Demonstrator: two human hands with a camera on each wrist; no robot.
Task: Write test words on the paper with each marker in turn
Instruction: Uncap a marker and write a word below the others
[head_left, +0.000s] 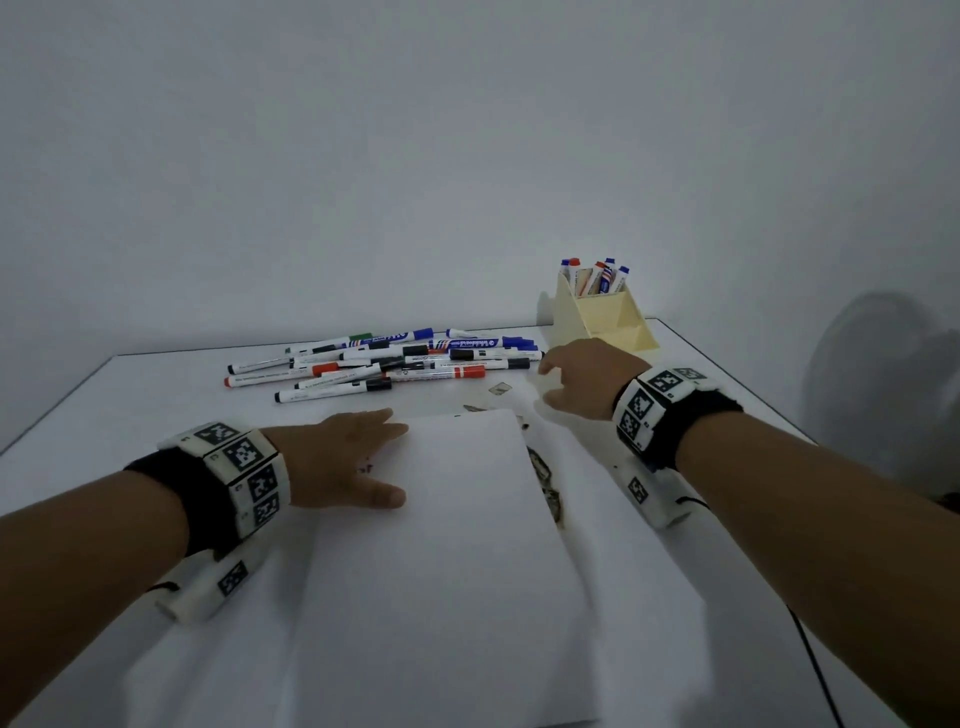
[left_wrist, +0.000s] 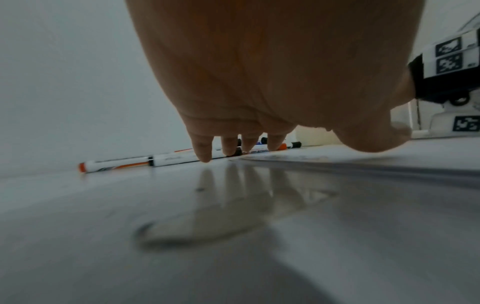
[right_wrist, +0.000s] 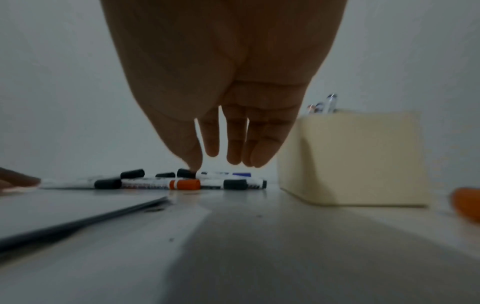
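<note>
Standing in cream holder: several markers; left grip, right grip wide, empty

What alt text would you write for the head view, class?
Two bare hands reach over a white table: the left hand rests at the edge of blank paper, the right hand nears a pile of markers beside a cream holder.

Paper: white blank sheet, flat on the table, near side. Markers: loose pile of white-barrelled pens lying flat beyond the paper, all capped; caps black, red, blue, one green. Further markers: upright in cream holder, far right.
</note>
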